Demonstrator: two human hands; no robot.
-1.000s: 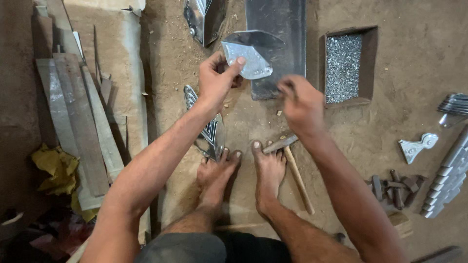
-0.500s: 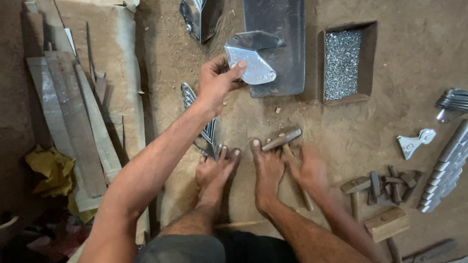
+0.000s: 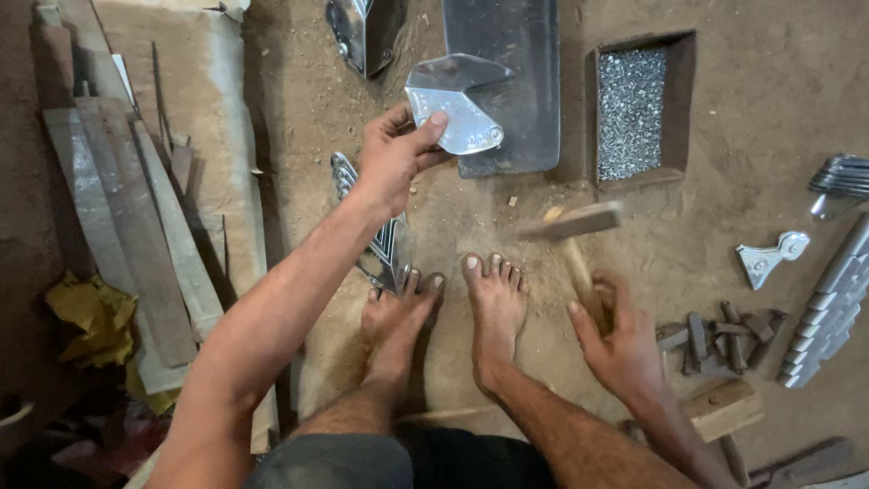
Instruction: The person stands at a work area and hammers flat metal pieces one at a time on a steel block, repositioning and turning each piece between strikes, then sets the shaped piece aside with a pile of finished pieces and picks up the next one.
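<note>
Two bare hands worked above a dirt floor [image 3: 742, 109], seen from over the person's own knees and feet. The left hand [image 3: 394, 158] was stretched far forward, its thumb and fingers closed on the near left corner of a small folded sheet-metal piece [image 3: 462, 113], pinning it on the near end of a long flat metal plate [image 3: 507, 81]. The right hand [image 3: 620, 349] was low at the near right, curled around the wooden handle of a hammer [image 3: 579, 240] whose head pointed left and was blurred with motion; the hammer head was well apart from the folded piece. Just right of the plate, a square recess [image 3: 634, 109] sunk in the floor was filled with small shiny metal bits. Between the left forearm and the left foot [image 3: 394, 321] lay a pointed, patterned metal ornament [image 3: 376, 235], its near tip touching the toes. The right foot [image 3: 493, 308] rested beside it, flat on the dirt. Long grey metal strips [image 3: 109, 217] lay along the left side, with a crumpled yellow cloth [image 3: 90, 317] near them. At the right were a small bright bracket [image 3: 769, 258], a pile of dark short metal blocks [image 3: 715, 335], a row of silvery pieces [image 3: 828, 308] and a wooden block [image 3: 724, 407].
</note>
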